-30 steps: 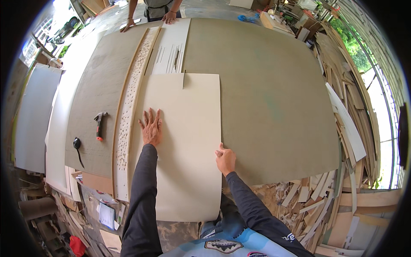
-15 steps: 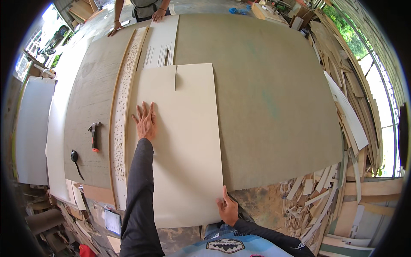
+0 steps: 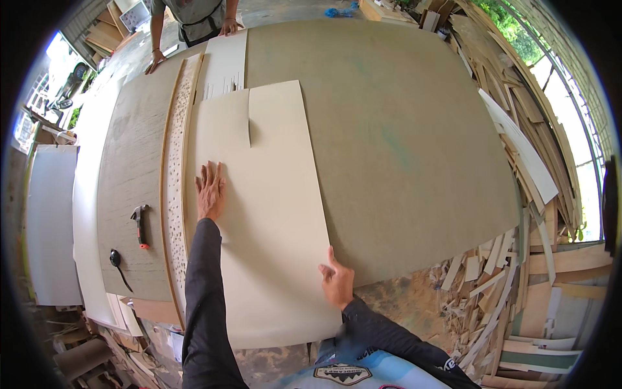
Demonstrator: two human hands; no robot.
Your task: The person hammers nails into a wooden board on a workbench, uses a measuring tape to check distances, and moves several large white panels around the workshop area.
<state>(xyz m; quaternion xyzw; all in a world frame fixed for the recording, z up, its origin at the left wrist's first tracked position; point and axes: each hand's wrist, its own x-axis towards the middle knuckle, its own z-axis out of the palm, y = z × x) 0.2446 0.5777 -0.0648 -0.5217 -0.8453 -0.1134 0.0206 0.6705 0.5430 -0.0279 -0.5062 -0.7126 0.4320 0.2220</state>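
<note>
On the left part of the big brown table (image 3: 408, 162), a tape measure (image 3: 115, 258) lies near a hammer (image 3: 140, 228) with a red-ended handle. Next runs a long, spotted white strip (image 3: 176, 129) edged with wood. Just right of it, the left hand (image 3: 210, 191) rests flat and ungripping, fingers spread, on a cream sheet (image 3: 272, 214) that stretches past the table's near edge. At the sheet's right edge is the right hand (image 3: 338, 283), forefinger extended; whether it pinches the edge, I cannot tell. Farther right lie wood scraps (image 3: 476, 285).

Brown table (image 3: 408, 149) beneath cream sheet (image 3: 269, 214); spotted strip (image 3: 175, 175); hammer (image 3: 140, 227); tape measure (image 3: 115, 258)
</note>
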